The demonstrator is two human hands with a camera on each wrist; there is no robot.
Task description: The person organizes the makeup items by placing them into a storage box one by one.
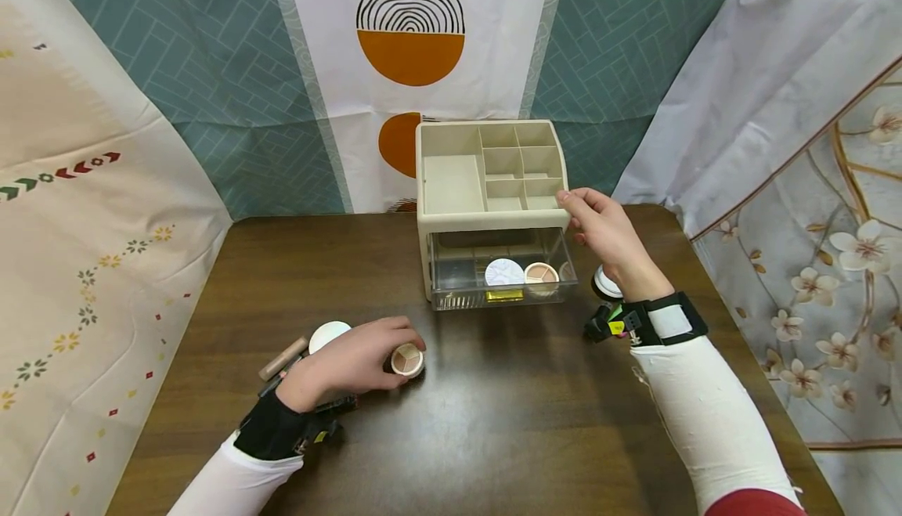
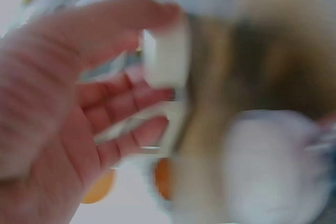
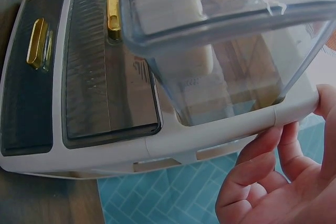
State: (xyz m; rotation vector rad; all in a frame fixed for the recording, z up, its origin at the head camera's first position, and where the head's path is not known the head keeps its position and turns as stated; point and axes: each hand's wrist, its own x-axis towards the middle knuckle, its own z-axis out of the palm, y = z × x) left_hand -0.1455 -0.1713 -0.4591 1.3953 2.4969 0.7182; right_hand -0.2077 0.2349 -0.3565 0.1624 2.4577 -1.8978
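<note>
While left hand (image 1: 355, 358) pinches one palette (image 1: 407, 360), right hand (image 1: 610, 240) gripping one organizer (image 1: 493, 221), two compacts (image 1: 504, 273) in one drawer (image 1: 458, 300)

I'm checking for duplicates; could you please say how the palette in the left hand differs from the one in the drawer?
The held palette is pinched in the left hand; the drawer palette is untouched. The held palette is outside the organizer; the drawer palette lies in the clear drawer beside a white round compact. Both are round with pale rims and three-part faces.
</note>
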